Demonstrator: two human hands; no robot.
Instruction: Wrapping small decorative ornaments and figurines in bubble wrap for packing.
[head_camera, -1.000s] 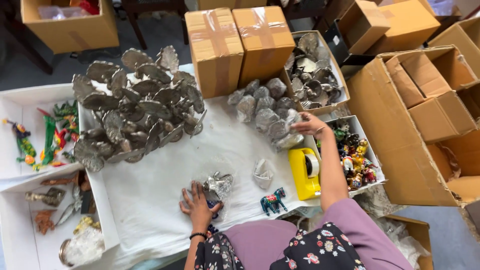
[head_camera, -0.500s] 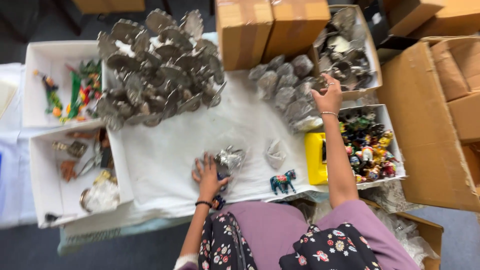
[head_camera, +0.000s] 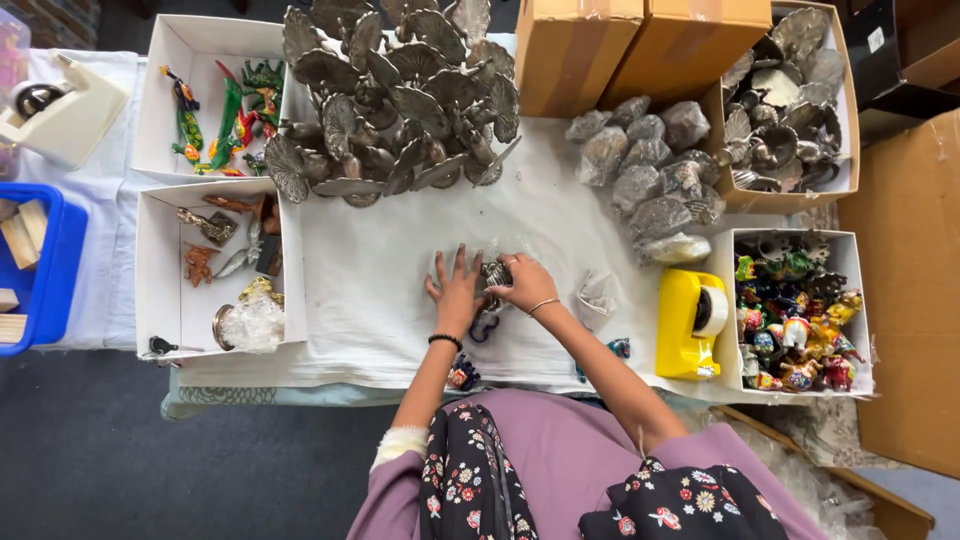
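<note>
A small dark metal figure (head_camera: 492, 274) lies in clear plastic wrap on the white cloth (head_camera: 380, 270), near the table's front middle. My left hand (head_camera: 455, 290) presses on its left side with fingers spread over the wrap. My right hand (head_camera: 526, 285) grips the figure from the right, with a bangle on that wrist. A crumpled piece of clear wrap (head_camera: 598, 295) lies just right of my right hand. Two small painted animal figures (head_camera: 462, 375) (head_camera: 618, 347) stand at the front edge by my arms.
A heap of bare metal peacock figures (head_camera: 400, 90) fills the back. Wrapped ones (head_camera: 650, 170) are piled at the right, by two cardboard boxes (head_camera: 600, 40). A yellow tape dispenser (head_camera: 690, 320) stands beside a box of painted figurines (head_camera: 795, 310). White boxes (head_camera: 160, 270) line the left.
My right hand has come back from the wrapped pile at the right and joined my left hand on the metal figure. The view has shifted over the table.
</note>
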